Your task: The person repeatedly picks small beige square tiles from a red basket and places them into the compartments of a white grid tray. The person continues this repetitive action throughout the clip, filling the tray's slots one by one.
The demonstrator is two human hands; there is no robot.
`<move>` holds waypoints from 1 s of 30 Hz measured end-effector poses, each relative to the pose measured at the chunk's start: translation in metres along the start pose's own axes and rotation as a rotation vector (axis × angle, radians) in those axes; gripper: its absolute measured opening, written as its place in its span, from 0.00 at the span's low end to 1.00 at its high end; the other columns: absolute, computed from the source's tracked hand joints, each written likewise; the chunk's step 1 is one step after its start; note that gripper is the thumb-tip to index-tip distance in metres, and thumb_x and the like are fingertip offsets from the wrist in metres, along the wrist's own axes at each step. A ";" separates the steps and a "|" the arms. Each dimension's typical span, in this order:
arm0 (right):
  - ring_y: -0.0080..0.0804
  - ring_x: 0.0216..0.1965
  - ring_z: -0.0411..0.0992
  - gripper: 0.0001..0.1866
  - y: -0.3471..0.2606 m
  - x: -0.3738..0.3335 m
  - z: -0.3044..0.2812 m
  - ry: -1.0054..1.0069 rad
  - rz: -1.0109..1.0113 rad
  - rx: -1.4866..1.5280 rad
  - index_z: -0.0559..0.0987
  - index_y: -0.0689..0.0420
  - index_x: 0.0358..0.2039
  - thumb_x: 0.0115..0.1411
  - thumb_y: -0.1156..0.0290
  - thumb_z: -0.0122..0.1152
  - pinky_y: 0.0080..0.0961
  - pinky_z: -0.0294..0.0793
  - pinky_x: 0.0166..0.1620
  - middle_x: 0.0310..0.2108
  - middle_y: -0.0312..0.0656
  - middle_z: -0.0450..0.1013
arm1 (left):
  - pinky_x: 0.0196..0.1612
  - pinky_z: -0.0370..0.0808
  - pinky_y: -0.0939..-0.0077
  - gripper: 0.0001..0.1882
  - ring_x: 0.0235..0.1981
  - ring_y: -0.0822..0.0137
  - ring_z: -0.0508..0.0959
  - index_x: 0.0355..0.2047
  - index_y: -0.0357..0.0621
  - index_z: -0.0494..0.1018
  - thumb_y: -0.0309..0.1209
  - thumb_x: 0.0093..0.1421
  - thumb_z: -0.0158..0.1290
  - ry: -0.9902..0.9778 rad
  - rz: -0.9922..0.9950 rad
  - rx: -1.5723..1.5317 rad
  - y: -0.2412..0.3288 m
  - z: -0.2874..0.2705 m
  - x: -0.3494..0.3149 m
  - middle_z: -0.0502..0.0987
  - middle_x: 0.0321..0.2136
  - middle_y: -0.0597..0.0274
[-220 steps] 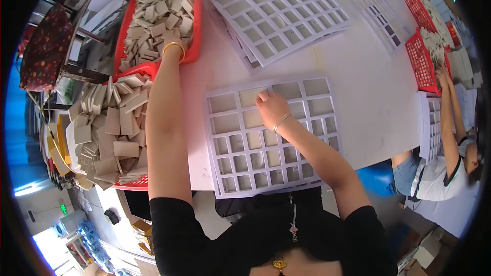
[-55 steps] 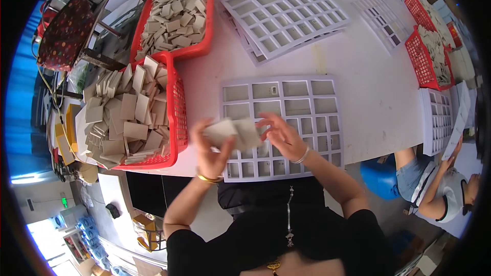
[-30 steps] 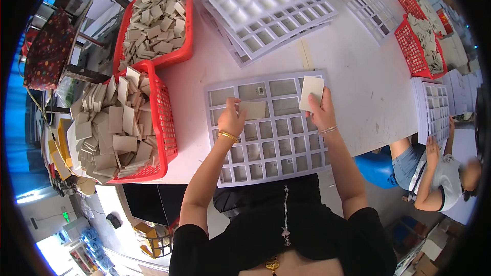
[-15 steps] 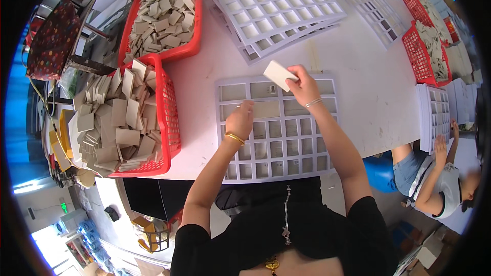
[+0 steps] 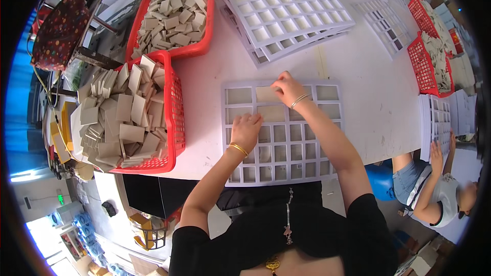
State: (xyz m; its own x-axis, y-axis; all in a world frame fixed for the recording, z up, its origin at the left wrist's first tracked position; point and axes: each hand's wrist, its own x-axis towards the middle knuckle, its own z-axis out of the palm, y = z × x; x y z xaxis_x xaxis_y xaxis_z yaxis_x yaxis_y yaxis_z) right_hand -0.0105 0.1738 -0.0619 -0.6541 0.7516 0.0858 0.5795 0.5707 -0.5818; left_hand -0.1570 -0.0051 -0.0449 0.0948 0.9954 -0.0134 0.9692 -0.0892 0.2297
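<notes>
In front of me on the table lies a white grid frame [image 5: 335, 122] with rows of rectangular compartments. A beige tile [image 5: 265, 93] is at the second compartment of its far row. My right hand [image 5: 289, 89] is closed, its fingertips at that tile's right end; the covered end is hidden. Just nearer, another beige tile [image 5: 271, 113] fills a wide compartment. Over the grid's left part rests my left hand [image 5: 246, 130], fingers bent and slightly apart, fingertips by the nearer tile's left end. It holds nothing that I can see.
Two red baskets [image 5: 176, 107] of loose beige tiles stand at the left. White grid frames [image 5: 286, 7] are stacked at the far side, with another grid [image 5: 383, 23] beside them. More red baskets [image 5: 424, 66] stand far right, where another person [image 5: 434, 184] handles a grid stack.
My right hand has brought its tile down from above the grid's far edge to the far row's second compartment. My left hand stays near the tile below. The whole view has shifted slightly.
</notes>
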 end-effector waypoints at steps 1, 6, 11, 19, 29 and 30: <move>0.37 0.36 0.72 0.09 -0.009 0.000 0.002 -0.016 -0.015 -0.051 0.79 0.50 0.32 0.50 0.77 0.59 0.35 0.73 0.36 0.37 0.37 0.70 | 0.53 0.64 0.61 0.18 0.50 0.62 0.71 0.45 0.49 0.74 0.24 0.53 0.48 -0.005 -0.011 0.006 0.000 0.001 -0.001 0.74 0.48 0.69; 0.36 0.41 0.69 0.09 -0.024 -0.008 0.014 -0.052 -0.253 -0.329 0.79 0.51 0.30 0.47 0.77 0.57 0.36 0.70 0.44 0.37 0.35 0.70 | 0.56 0.62 0.58 0.17 0.52 0.62 0.71 0.45 0.49 0.74 0.25 0.54 0.49 -0.055 -0.048 0.035 0.004 -0.002 0.001 0.74 0.49 0.69; 0.36 0.42 0.69 0.12 -0.025 -0.016 0.022 -0.028 -0.227 -0.318 0.78 0.52 0.34 0.47 0.77 0.57 0.37 0.69 0.46 0.38 0.36 0.70 | 0.48 0.68 0.59 0.14 0.43 0.58 0.75 0.42 0.49 0.74 0.26 0.54 0.51 0.044 -0.016 -0.081 -0.009 -0.017 0.019 0.77 0.41 0.63; 0.40 0.44 0.69 0.14 -0.037 -0.015 0.013 -0.132 -0.144 -0.386 0.77 0.52 0.39 0.49 0.74 0.58 0.38 0.70 0.45 0.40 0.39 0.70 | 0.30 0.74 0.67 0.16 0.26 0.61 0.76 0.42 0.44 0.71 0.18 0.53 0.51 0.892 -0.161 -0.599 -0.088 -0.110 0.158 0.76 0.32 0.59; 0.40 0.43 0.69 0.16 -0.039 -0.016 0.020 -0.118 -0.138 -0.313 0.76 0.54 0.41 0.50 0.72 0.57 0.37 0.73 0.42 0.40 0.40 0.70 | 0.60 0.64 0.57 0.49 0.64 0.50 0.55 0.65 0.58 0.47 0.22 0.45 0.58 0.232 -0.551 0.195 -0.255 -0.142 0.264 0.50 0.65 0.56; 0.40 0.43 0.69 0.16 -0.037 -0.017 0.019 -0.109 -0.142 -0.301 0.76 0.54 0.41 0.50 0.72 0.57 0.37 0.73 0.42 0.40 0.40 0.70 | 0.60 0.63 0.54 0.52 0.65 0.52 0.53 0.65 0.59 0.46 0.26 0.43 0.62 0.139 -0.498 0.293 -0.252 -0.149 0.271 0.47 0.66 0.58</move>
State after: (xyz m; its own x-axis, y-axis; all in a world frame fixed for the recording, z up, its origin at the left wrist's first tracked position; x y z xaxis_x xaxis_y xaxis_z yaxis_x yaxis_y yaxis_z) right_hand -0.0301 0.1333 -0.0571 -0.7770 0.6273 0.0528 0.5858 0.7512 -0.3042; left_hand -0.4092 0.2921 0.0388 -0.3993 0.9132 0.0816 0.9134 0.4039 -0.0502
